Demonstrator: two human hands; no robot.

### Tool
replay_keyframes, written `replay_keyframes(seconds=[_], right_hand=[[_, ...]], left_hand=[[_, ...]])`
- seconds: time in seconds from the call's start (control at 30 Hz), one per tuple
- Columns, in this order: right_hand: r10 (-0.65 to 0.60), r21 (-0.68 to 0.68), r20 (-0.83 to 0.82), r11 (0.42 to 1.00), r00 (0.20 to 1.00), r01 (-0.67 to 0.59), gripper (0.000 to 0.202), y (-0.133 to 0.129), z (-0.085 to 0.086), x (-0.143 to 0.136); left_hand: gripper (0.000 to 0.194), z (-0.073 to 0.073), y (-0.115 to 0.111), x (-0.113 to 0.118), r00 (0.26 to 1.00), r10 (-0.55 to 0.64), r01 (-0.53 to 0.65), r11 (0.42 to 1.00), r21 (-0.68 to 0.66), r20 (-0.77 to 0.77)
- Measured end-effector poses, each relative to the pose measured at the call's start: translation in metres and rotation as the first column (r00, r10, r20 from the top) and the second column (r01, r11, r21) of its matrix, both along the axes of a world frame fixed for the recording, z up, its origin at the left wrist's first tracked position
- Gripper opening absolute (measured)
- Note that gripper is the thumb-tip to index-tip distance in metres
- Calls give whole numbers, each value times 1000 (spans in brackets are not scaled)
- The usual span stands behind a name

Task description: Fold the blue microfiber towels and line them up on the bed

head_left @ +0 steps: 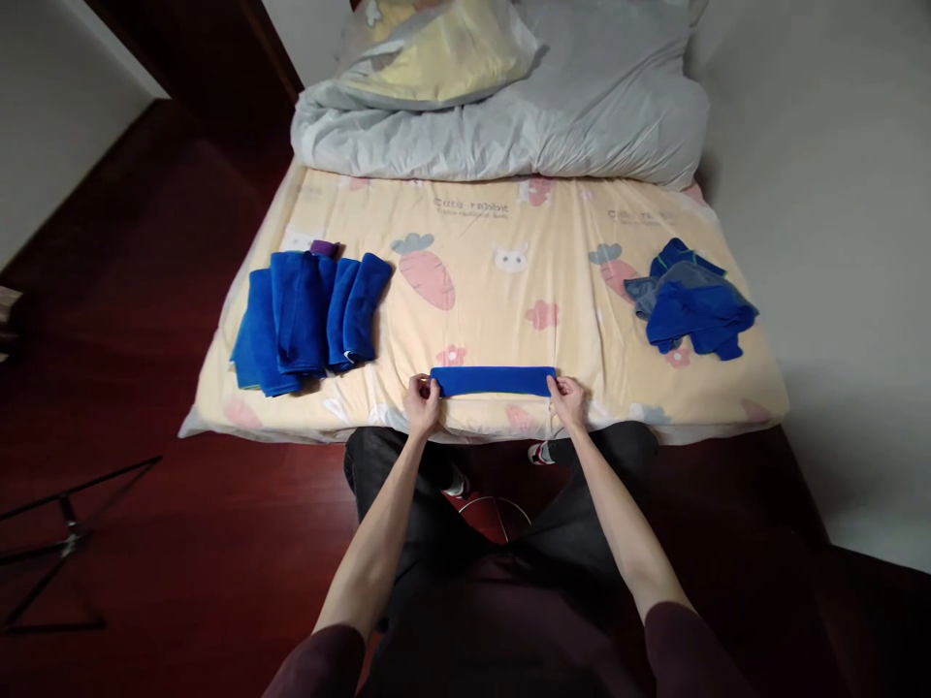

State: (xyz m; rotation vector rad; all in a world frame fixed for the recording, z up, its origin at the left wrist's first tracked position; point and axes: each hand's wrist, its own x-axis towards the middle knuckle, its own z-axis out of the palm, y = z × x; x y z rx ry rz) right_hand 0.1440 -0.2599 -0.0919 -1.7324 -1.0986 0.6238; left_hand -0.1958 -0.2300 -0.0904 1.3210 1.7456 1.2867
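A blue towel (pixel 493 381), folded into a long narrow strip, lies crosswise near the front edge of the bed. My left hand (pixel 423 402) pinches its left end between thumb and fingers. At the right end, my right hand (pixel 567 398) grips the strip in the same way. Off to the left sits a pile of folded blue towels (pixel 298 315), overlapping each other, with a small purple piece (pixel 325 248) at its back. On the right is a loose, crumpled heap of blue and grey cloths (pixel 694 302).
The bed (pixel 480 262) has a yellow sheet printed with carrots and rabbits. A grey quilt (pixel 582 126) and a yellow pillow (pixel 451 58) lie across its far end. Black tripod legs (pixel 69 538) stand on the dark red floor at left. A wall (pixel 836 291) rises at right.
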Motion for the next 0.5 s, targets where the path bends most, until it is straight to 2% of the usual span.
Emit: replay_keyframes(seconds=[0.23, 0.4, 0.5], right_hand=[[-20, 0, 18, 1000, 1000, 20, 53, 1, -3, -1], [-27, -21, 52, 999, 998, 28, 50, 4, -7, 1], [21, -50, 107, 999, 994, -15, 49, 7, -3, 4]], left_hand=[[22, -3, 2, 2, 998, 21, -23, 999, -22, -61], [21, 4, 6, 3, 994, 10, -19, 997, -74, -112], [19, 9, 12, 2, 990, -14, -4, 992, -129, -139]])
